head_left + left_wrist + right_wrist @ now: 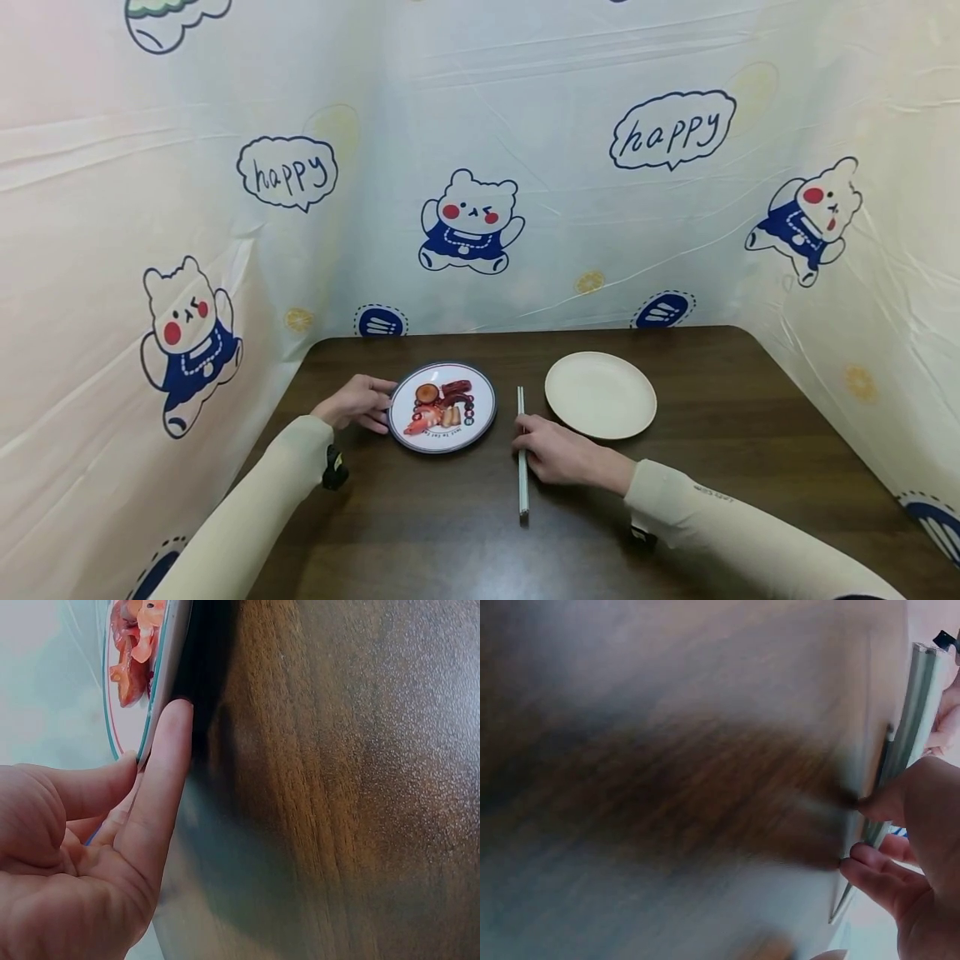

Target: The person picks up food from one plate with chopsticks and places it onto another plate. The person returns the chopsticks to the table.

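Observation:
My left hand (358, 404) pinches the near-left rim of a round white plate (407, 398) with a dark blue edge. In the left wrist view, the thumb lies on top of the rim and the fingers reach underneath. Meat and shrimp shapes cover the plate's face; I cannot tell whether they are printed. A bundle of pale grey-green chopsticks (523, 492) points away from me, right of the plate. My right hand (562, 454) holds it around the middle, thumb on one side and fingers on the other, as the right wrist view shows of the chopsticks (917, 701).
A plain cream plate (600, 396) lies on the brown wooden table (420, 533), just beyond my right hand. Pale curtains (555, 217) with cartoon bears hang behind the table and along both sides.

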Demonstrator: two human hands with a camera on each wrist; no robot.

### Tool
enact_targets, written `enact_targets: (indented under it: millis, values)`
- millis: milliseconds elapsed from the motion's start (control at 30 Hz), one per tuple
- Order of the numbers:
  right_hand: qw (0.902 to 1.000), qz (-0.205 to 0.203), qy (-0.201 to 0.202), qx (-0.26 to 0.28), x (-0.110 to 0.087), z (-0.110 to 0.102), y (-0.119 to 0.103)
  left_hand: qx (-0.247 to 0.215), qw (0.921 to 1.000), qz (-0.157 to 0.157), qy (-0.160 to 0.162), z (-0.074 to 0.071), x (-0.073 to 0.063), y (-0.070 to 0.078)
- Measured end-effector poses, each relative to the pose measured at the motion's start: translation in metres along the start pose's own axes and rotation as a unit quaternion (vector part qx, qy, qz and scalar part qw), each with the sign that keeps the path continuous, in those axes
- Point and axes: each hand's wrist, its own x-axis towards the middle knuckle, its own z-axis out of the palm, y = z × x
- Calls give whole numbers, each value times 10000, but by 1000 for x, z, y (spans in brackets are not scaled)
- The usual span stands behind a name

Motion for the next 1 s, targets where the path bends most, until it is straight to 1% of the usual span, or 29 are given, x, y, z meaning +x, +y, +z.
enact_targets:
  millis: [100,200,500,633,1000]
  values:
    - [9999,19,-148,25,-1,0,0,-6,10000,24,-19,1,-1,1]
    - [9998,-3,-173,29,-3,0,1,-5,10000,30,-18,1,-1,1]
    - [9996,-178,12,199,-10,2,7,-16,10000,-2,29,1,-1,0]
    - [9996,-155,29,221,-13,3,8,-7,10000,-2,61,1,-2,0]
    - [9997,-144,166,130,-20,2,9,-36,10000,-3,86,1,2,-2]
